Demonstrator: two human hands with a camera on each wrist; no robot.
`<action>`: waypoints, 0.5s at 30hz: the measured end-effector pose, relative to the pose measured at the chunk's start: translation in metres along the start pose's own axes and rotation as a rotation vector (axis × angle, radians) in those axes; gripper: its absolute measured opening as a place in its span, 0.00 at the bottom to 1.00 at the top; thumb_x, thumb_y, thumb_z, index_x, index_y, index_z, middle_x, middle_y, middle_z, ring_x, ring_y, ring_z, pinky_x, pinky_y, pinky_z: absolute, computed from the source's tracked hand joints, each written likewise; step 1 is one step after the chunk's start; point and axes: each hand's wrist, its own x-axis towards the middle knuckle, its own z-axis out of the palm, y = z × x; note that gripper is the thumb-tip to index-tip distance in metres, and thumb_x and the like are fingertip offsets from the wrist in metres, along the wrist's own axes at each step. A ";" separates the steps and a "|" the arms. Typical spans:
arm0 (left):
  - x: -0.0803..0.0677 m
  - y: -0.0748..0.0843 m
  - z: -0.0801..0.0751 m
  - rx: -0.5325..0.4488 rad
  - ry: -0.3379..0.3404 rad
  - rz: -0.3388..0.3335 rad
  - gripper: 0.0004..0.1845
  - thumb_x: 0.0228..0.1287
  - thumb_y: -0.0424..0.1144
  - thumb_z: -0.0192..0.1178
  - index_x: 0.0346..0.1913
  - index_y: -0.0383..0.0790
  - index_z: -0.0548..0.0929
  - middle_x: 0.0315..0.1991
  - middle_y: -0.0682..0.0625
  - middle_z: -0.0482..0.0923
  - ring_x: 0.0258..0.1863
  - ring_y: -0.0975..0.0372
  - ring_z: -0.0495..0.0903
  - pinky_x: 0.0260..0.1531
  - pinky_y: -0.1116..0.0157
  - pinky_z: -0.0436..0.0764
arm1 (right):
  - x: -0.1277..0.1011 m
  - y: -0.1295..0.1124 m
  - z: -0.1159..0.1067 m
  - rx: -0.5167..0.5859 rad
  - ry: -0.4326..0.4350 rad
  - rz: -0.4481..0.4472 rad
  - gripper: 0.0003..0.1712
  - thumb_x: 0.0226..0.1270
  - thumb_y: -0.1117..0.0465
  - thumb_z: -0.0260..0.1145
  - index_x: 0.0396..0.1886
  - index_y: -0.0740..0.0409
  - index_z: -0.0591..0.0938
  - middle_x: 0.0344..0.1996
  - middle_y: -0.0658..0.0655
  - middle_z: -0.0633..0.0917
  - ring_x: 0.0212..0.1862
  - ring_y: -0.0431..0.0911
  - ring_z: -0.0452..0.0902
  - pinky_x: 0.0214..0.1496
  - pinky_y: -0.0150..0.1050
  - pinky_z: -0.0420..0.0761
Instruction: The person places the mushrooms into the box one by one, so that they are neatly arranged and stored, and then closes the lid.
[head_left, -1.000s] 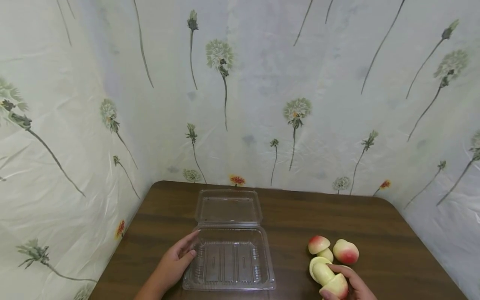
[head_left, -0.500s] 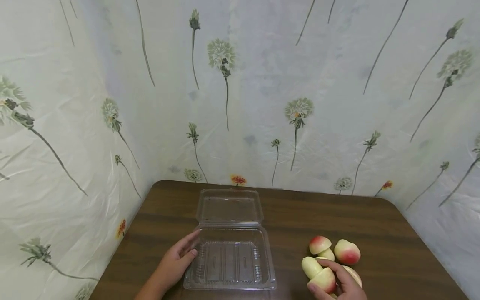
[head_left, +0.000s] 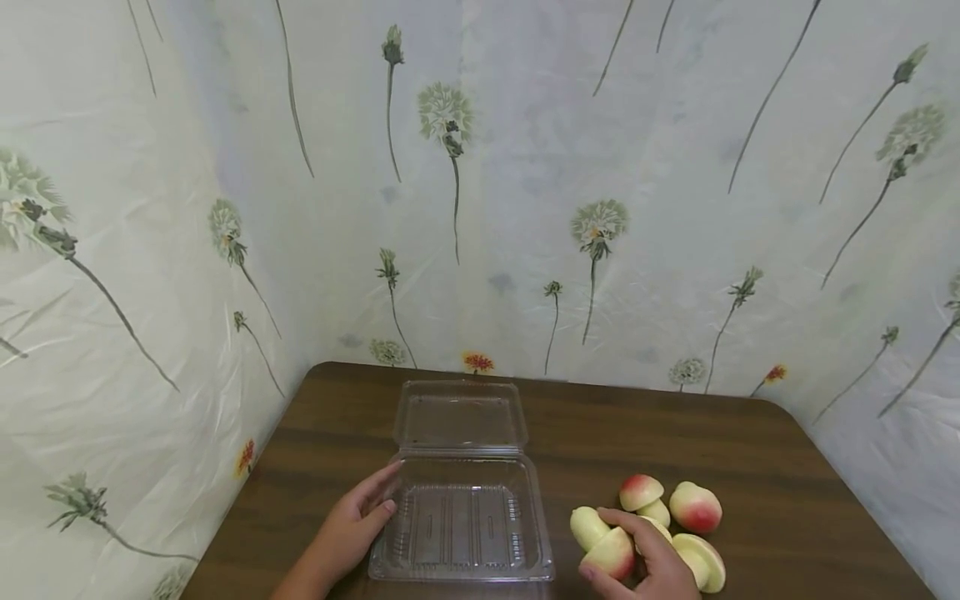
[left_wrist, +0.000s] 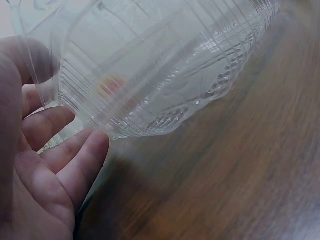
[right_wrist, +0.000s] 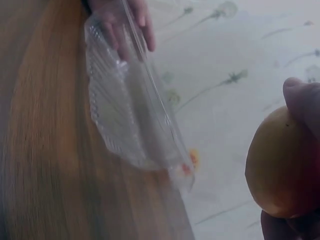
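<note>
A clear plastic clamshell box (head_left: 459, 525) lies open on the brown table (head_left: 600, 433), its lid (head_left: 459, 414) folded back flat. My left hand (head_left: 351, 525) grips the box's left wall, thumb on the rim (left_wrist: 35, 60). My right hand (head_left: 645, 562) holds a cream and pink peach-shaped fruit (head_left: 602, 543) (right_wrist: 281, 162) just right of the box, lifted off the table. Three more such fruits lie to the right: one (head_left: 642, 495), another (head_left: 695, 506), and a third (head_left: 702, 562) beside my right hand.
Dandelion-print sheeting (head_left: 480, 208) walls in the table at the back and on both sides. The table's rounded back corners are at left (head_left: 318, 371) and right (head_left: 776, 408). Bare wood lies behind the fruits.
My right hand has lifted one fruit out of the pile and carried it left toward the box. The left hand and the box have not moved.
</note>
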 end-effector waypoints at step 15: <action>0.000 0.000 0.000 0.017 0.013 -0.003 0.26 0.71 0.34 0.53 0.70 0.52 0.66 0.72 0.55 0.60 0.71 0.58 0.60 0.63 0.68 0.66 | 0.007 -0.010 0.026 -0.031 0.008 -0.278 0.37 0.40 0.56 0.82 0.54 0.48 0.78 0.46 0.46 0.83 0.43 0.32 0.77 0.44 0.20 0.74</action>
